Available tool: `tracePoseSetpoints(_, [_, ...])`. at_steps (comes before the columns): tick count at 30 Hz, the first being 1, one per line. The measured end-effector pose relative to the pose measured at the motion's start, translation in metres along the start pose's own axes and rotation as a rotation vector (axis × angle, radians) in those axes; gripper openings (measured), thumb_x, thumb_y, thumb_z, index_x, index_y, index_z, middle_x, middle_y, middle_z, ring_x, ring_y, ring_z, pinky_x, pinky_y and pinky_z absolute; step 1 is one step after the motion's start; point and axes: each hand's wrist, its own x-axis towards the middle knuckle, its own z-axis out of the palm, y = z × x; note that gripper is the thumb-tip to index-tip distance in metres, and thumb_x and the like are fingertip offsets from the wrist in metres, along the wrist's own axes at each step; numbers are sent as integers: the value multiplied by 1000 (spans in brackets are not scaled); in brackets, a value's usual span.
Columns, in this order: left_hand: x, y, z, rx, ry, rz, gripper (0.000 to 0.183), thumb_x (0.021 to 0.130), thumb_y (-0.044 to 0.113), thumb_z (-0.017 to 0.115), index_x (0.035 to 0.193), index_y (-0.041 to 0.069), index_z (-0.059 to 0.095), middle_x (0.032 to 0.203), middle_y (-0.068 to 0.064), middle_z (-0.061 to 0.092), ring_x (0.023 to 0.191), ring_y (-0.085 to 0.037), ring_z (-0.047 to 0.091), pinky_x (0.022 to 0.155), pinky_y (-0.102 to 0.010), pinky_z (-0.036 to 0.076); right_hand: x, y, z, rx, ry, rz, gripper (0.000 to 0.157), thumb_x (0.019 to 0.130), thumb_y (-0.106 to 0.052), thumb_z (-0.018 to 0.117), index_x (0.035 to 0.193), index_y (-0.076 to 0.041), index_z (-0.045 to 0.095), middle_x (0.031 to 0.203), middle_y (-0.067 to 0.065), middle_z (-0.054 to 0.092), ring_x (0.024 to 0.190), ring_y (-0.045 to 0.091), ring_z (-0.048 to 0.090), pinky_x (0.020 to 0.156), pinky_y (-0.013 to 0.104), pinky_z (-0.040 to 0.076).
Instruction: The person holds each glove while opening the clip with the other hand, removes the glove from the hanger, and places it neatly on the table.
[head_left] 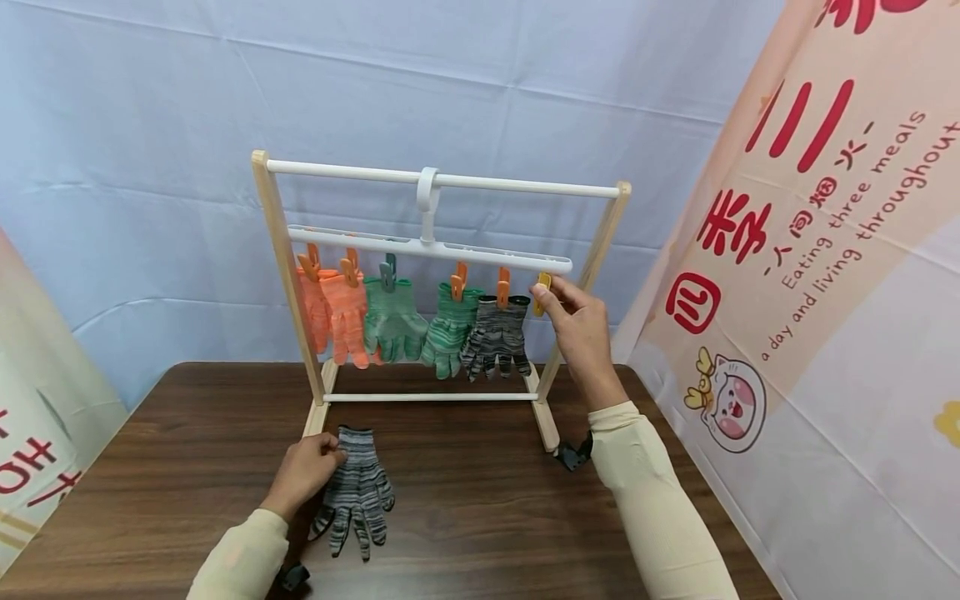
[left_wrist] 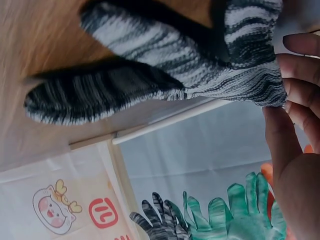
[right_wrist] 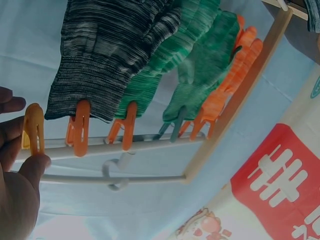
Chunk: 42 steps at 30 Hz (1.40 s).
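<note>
My right hand [head_left: 583, 329] pinches a yellow clothespin [right_wrist: 34, 127] at the right end of the white hanger bar [head_left: 487, 254]. Low on the left, my left hand [head_left: 306, 468] pinches the edge of a grey-and-black striped knit glove [head_left: 358, 492] just over the tabletop. In the left wrist view, that glove [left_wrist: 150, 55] hangs from thumb and fingers. A dark striped glove [head_left: 498, 333] hangs by an orange clothespin [head_left: 503, 287] just left of the right hand. Further left hang green gloves [head_left: 393, 321] and orange gloves [head_left: 347, 312], each clipped by clothespins.
A wooden rack [head_left: 611, 229] with white rods stands on the brown table [head_left: 465, 517], its feet reaching toward me. The hanger hooks over the top rod [head_left: 345, 172]. A printed curtain [head_left: 825, 275] borders the right side, and a pale blue cloth [head_left: 480, 75] hangs behind.
</note>
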Motion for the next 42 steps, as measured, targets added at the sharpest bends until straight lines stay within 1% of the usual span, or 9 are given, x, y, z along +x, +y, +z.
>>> tracePoseSetpoints(5, [-1, -5, 0, 67, 7, -9, 10, 85, 19, 60, 87, 9, 60, 71, -2, 52, 59, -18, 44, 54, -31, 33, 0, -1, 0, 16, -14, 2, 50, 83, -45, 63, 124, -18, 58, 107, 6, 63, 94, 16, 58, 81, 41, 46])
tracePoseSetpoints(13, [-3, -7, 2, 158, 1, -24, 15, 87, 22, 57, 94, 9, 61, 63, -2, 47, 51, -17, 42, 47, -31, 30, -4, -12, 0, 53, -18, 28, 47, 86, -30, 64, 127, -8, 55, 109, 13, 62, 97, 20, 58, 84, 39, 46])
tracePoseSetpoints(15, [-3, -7, 2, 174, 3, -23, 14, 87, 22, 57, 92, 9, 61, 60, -2, 46, 49, -16, 41, 45, -31, 29, -6, -19, -1, 56, -14, 31, 46, 87, -28, 63, 126, -5, 54, 109, 15, 62, 98, 22, 58, 84, 40, 46])
tracePoseSetpoints(20, [-3, -7, 2, 202, 4, -18, 16, 88, 22, 58, 76, 12, 54, 54, 0, 39, 44, -15, 37, 42, -30, 27, -11, -29, -1, 56, -12, 23, 42, 89, -26, 61, 123, -1, 56, 106, 16, 62, 96, 28, 59, 84, 42, 45])
tracePoseSetpoints(24, [-4, -6, 1, 232, 7, -29, 17, 87, 24, 59, 75, 13, 54, 54, 0, 39, 44, -15, 38, 42, -30, 27, -12, -28, 0, 59, -15, 22, 41, 89, -25, 61, 121, 0, 56, 104, 16, 63, 94, 28, 59, 84, 43, 44])
tracePoseSetpoints(29, [-4, -5, 1, 246, 8, -36, 16, 87, 25, 59, 78, 12, 56, 55, -1, 41, 46, -16, 40, 42, -31, 28, -11, -26, -1, 48, -22, 38, 43, 89, -28, 61, 122, -1, 55, 106, 14, 62, 92, 21, 59, 83, 39, 44])
tracePoseSetpoints(33, [-4, -4, 0, 247, 3, -38, 18, 86, 25, 60, 74, 13, 54, 55, -1, 41, 46, -17, 40, 42, -32, 27, -9, -20, -1, 46, -34, 36, 44, 89, -30, 59, 123, -2, 55, 108, 13, 62, 94, 20, 59, 85, 38, 44])
tracePoseSetpoints(37, [-3, -4, -1, 257, -2, -45, 23, 86, 26, 60, 70, 14, 51, 54, 0, 37, 46, -16, 38, 42, -31, 26, -8, -15, -2, 52, -38, 40, 45, 89, -32, 59, 124, -4, 55, 109, 13, 62, 96, 21, 58, 86, 39, 44])
tracePoseSetpoints(42, [-2, -5, -1, 271, -6, -41, 18, 86, 26, 61, 74, 14, 55, 55, -1, 40, 47, -18, 40, 44, -33, 27, -9, -14, -1, 27, -32, 40, 48, 88, -31, 61, 126, -3, 53, 113, 15, 60, 103, 25, 56, 86, 41, 44])
